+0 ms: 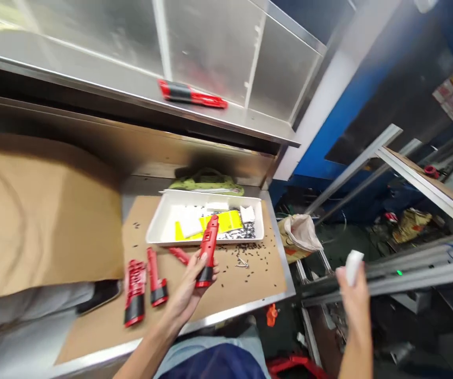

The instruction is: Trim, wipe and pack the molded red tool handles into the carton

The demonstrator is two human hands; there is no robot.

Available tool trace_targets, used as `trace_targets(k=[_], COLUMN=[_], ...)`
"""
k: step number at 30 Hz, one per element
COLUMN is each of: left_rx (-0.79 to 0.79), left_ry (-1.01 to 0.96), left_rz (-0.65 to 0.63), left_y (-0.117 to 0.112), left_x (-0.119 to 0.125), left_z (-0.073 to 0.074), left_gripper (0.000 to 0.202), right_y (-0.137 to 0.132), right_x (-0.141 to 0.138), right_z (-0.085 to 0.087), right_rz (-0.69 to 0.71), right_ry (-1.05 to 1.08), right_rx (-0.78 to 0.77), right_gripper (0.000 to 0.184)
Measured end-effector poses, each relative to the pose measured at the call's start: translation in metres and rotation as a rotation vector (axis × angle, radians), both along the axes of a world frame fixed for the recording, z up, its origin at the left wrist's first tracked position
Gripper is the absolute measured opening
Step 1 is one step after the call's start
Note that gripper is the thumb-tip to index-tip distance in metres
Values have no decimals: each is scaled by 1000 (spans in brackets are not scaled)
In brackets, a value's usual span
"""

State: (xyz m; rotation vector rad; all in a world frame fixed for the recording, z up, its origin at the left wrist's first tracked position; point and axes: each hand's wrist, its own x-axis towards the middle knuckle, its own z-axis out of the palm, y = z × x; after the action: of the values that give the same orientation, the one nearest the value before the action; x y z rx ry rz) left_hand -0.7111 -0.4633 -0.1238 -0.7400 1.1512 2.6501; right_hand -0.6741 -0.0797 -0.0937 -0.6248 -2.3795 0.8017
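My left hand (pixel 190 287) is closed around a red and black tool body (pixel 208 250), holding it above the cardboard-covered bench (pixel 242 284), its tip over the front rim of a white tray (pixel 159 226). Off the bench's right side, my right hand (pixel 352 295) grips a small white object (pixel 354 266). Two more red and black tool pieces (pixel 144 284) lie on the cardboard left of my left hand, with a small red part (pixel 179 255) near the tray. Small dark screws (pixel 250 250) are scattered on the cardboard.
The tray holds yellow and white sheets (pixel 226 221) and screws. Another red tool (pixel 192 96) lies on the metal shelf above. A large cardboard sheet (pixel 40 210) covers the left. A green bag (pixel 206 181) sits behind the tray. Metal frames and clutter fill the right.
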Motion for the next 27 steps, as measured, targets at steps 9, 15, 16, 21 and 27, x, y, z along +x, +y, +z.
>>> trace_targets(k=[9,15,16,21,27], left_rx=[332,405,401,361,304], left_ry=[22,-75,-90,-141,-131], left_rz=[138,22,-21,-87,-90], left_y=[-43,-54,-55,-48,-37], left_x=[2,-13,-16,-32,-37], left_z=[5,8,8,4,1], left_gripper=[35,32,35,44,36], right_y=[-265,-286,-288,-294,-286], right_x=[-101,-138,-143,-138,-134], right_z=[-35,-25,-25,-31,-30], right_rz=[1091,1171,1159,1131,1074], right_ry=[-178,-9,36,136,183], right_rx=[-217,52,94,161,214], right_gripper=[60,46,45,42,41])
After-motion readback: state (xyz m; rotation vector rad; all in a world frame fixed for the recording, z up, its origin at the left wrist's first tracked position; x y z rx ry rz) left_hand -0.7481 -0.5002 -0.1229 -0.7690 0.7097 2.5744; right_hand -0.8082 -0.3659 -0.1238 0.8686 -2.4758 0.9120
